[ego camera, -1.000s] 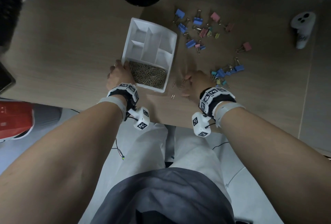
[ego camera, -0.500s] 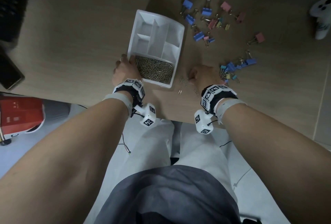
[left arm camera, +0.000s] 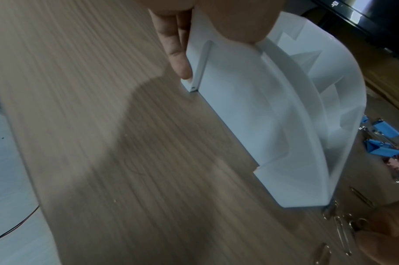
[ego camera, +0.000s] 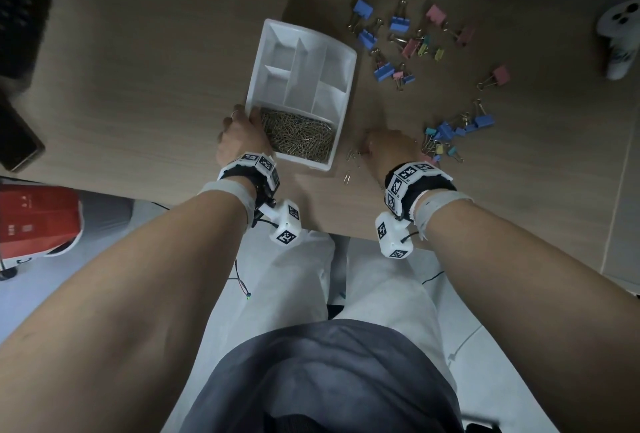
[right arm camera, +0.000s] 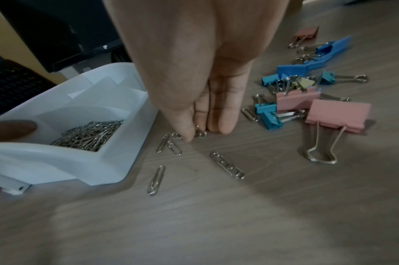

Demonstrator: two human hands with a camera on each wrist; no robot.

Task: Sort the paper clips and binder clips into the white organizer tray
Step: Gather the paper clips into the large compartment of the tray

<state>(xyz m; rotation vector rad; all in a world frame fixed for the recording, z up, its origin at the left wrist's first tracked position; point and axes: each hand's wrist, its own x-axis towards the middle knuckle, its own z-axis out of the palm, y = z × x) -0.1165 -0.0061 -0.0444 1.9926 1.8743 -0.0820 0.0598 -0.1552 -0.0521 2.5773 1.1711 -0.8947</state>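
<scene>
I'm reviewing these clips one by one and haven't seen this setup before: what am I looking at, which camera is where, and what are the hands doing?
No machine here: a person wears one head camera and one on each wrist. The head view looks down at a wooden desk. The left hand grips the near corner of a white organizer tray, whose near compartment holds a pile of paper clips. The right hand pinches at loose paper clips on the desk beside the tray. Coloured binder clips lie scattered to the right; none is in the tray yet.
</scene>
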